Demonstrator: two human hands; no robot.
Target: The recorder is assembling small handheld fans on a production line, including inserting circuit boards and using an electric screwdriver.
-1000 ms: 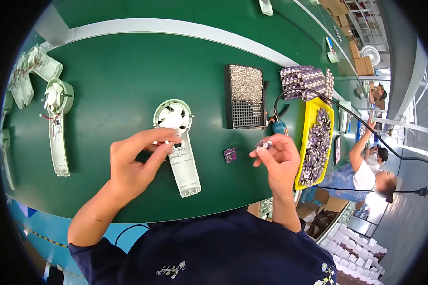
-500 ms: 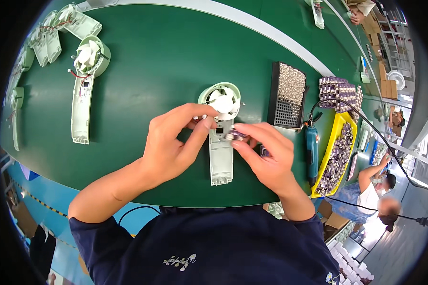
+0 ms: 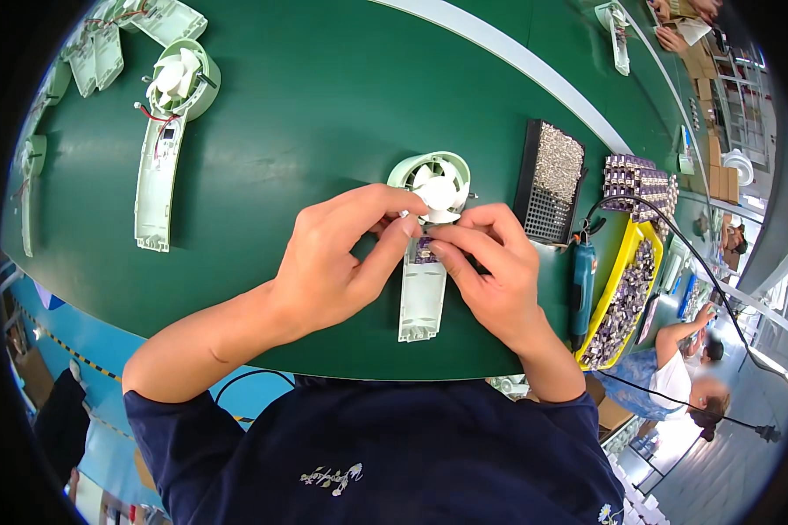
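A pale green handheld-fan shell (image 3: 422, 306) lies on the green table in front of me, with its white fan blades (image 3: 436, 191) at the far end. My left hand (image 3: 333, 258) is closed in a pinch beside the fan's round head; a small white wire connector (image 3: 404, 213) shows at its fingertips. My right hand (image 3: 497, 271) has thumb and fingers on a small purple circuit board (image 3: 425, 251), which sits in the upper part of the shell's handle. The fingers partly cover the board, and the wires are mostly hidden.
Right of my hands are a black tray (image 3: 550, 179) of small metal parts, a teal glue gun (image 3: 581, 293), a yellow bin (image 3: 626, 306) of small parts and stacked purple boards (image 3: 635, 184). Another fan shell (image 3: 159, 197) lies left. Co-workers sit at the far right.
My right hand has brought the circuit board from above the handle down into the shell. The left hand keeps its pinch near the fan head. The whole view has shifted slightly.
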